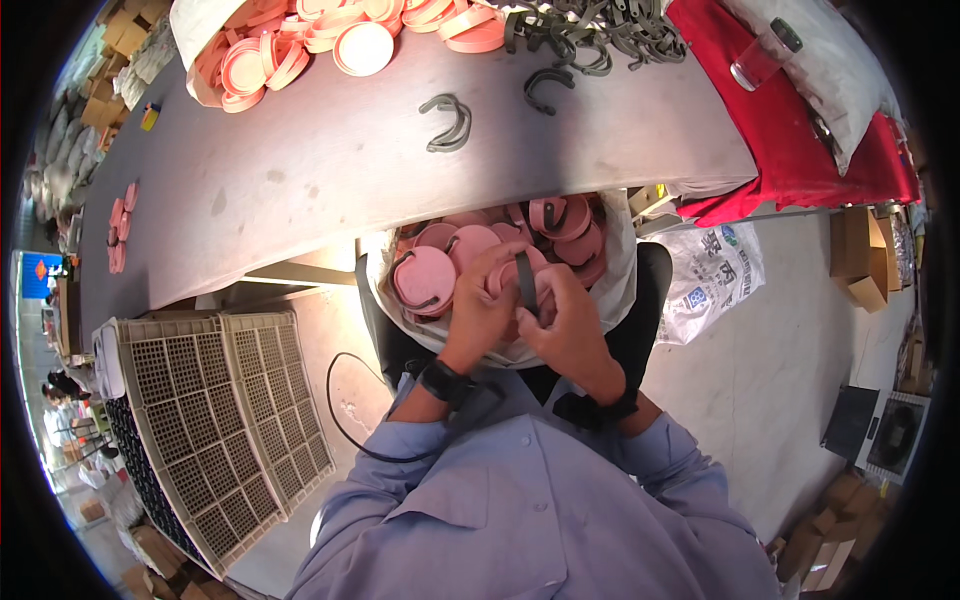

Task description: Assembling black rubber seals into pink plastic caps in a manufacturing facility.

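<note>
Over the open white sack (622,262), the left hand (484,305) grips a round pink lid (508,277), its fingers curled about the edge. The right hand (565,318) has thumb and fingertips pinching the lower end of a dark grey strap handle (526,278) — the strap stands across the lid. Pink lids with dark handles (424,277) fill the sack below. On the grey table (300,190) lie loose curved handles (463,130) — and, farther back, a heap of plain pink lids (363,48).
</note>
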Motion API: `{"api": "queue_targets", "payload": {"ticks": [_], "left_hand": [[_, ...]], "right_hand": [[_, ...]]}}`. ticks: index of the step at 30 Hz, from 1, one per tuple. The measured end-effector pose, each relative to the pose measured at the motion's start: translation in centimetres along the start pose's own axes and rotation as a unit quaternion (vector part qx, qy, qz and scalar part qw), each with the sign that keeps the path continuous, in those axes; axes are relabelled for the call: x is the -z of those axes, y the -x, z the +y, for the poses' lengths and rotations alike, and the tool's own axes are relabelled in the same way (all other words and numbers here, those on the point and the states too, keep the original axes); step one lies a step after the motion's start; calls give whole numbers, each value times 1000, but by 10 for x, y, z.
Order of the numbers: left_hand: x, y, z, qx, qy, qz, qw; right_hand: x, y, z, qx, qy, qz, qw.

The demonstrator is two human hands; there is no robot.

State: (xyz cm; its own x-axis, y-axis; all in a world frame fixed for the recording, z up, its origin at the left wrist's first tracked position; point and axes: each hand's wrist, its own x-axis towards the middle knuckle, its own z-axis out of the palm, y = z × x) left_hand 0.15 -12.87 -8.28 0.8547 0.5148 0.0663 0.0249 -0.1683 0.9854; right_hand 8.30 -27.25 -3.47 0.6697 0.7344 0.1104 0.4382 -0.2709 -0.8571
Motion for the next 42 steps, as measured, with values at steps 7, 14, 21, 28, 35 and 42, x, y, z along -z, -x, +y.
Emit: {"api": "queue_targets", "payload": {"ticks": [7,14,21,28,35,42], "left_hand": [[-3,-16,26,133,300,-74,942],[113,-91,64,52,-81,-69,993],[228,-244,34,3,-323,248,913],[259,-339,-31,16,-260,271,927],[212,-263,32,-235,-464,101,848],[216,-187,52,-38,-308,-92,946]], "right_hand": [[-7,1,-9,112,354,-110,922],[40,-105,-10,119,119,-14,986],[-31,-241,-4,96,212,37,972],[-59,-262,10,126,195,13,973],[-28,-259,23,67,151,26,986],[-8,-241,19,34,87,120,988]]}}
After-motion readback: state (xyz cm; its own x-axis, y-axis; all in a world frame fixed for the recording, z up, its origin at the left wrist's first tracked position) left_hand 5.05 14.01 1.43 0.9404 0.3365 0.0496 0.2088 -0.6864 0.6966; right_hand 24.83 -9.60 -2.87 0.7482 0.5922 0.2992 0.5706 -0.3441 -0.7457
